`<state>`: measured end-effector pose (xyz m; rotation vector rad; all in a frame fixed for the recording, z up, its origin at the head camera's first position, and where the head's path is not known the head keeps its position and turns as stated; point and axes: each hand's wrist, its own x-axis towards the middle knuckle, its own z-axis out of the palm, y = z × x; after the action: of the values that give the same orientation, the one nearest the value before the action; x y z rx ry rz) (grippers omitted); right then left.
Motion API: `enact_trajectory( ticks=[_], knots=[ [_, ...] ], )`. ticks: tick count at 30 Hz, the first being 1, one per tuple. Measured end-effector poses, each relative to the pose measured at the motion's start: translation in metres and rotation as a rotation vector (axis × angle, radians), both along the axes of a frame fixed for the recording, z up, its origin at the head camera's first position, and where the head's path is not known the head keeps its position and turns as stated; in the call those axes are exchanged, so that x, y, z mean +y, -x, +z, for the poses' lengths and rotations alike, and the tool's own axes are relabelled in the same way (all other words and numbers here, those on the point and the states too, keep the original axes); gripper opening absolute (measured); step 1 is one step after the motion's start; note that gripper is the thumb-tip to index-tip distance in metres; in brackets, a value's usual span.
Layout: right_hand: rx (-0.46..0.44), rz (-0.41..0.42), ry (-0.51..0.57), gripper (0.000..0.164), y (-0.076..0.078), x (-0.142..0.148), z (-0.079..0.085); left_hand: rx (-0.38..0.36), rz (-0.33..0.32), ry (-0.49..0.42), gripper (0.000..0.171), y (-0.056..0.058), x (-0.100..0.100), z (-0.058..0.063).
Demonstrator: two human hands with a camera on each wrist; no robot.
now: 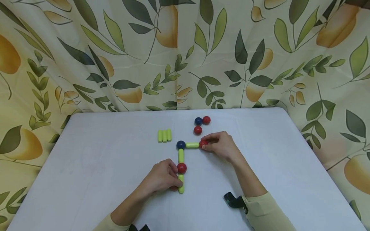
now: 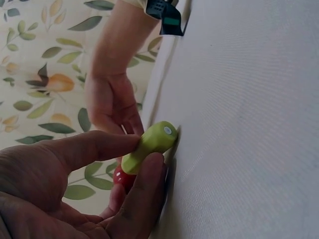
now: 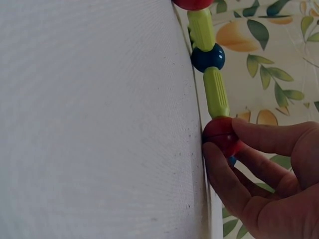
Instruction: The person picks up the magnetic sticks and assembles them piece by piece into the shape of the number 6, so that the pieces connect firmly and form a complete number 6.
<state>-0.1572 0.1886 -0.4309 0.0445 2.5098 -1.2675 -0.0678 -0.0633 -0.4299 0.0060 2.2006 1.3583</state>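
Note:
A chain of light green rods and balls lies in an L on the white table (image 1: 95, 160). Its corner is a dark blue ball (image 1: 180, 145); one rod (image 1: 180, 155) runs toward me to a red ball (image 1: 181, 168), another rod (image 1: 192, 145) goes right. With thumb and fingers, my left hand (image 1: 162, 175) pinches the nearest green rod (image 2: 155, 140), whose end shows a small metal disc in the left wrist view. My right hand (image 1: 222, 146) pinches the red ball (image 3: 219, 135) at the chain's right end, which touches the rod there.
Behind the chain, three green rods (image 1: 164, 136) lie side by side. To their right sit a blue ball (image 1: 198, 121) and two red balls, one beside it (image 1: 206, 120) and one in front (image 1: 198, 130). A leaf-patterned cloth (image 1: 185, 70) hangs beyond the table's far edge.

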Motion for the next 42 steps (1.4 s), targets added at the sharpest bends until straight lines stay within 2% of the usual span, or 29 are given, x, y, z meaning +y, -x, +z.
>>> enact_trajectory(
  ticks=[4, 10, 29, 37, 42],
  knots=[
    [0.000, 0.001, -0.003, 0.032, 0.000, 0.000, 0.000, 0.014, 0.000, 0.009, 0.042, 0.000, 0.001, 0.000],
    [-0.002, -0.003, 0.003, 0.032, 0.000, 0.000, 0.002, -0.026, 0.027, 0.022, 0.049, 0.000, 0.002, 0.000],
    [0.011, -0.004, 0.004, 0.031, 0.000, -0.001, -0.001, 0.003, 0.028, 0.044, 0.049, 0.000, 0.004, -0.004],
    [0.013, -0.006, -0.002, 0.032, -0.001, -0.001, 0.001, 0.087, 0.019, 0.089, 0.047, -0.004, 0.008, -0.006],
    [0.010, -0.008, -0.001, 0.032, -0.001, -0.002, 0.001, 0.108, 0.031, 0.105, 0.048, -0.006, 0.011, -0.005]
  ],
)
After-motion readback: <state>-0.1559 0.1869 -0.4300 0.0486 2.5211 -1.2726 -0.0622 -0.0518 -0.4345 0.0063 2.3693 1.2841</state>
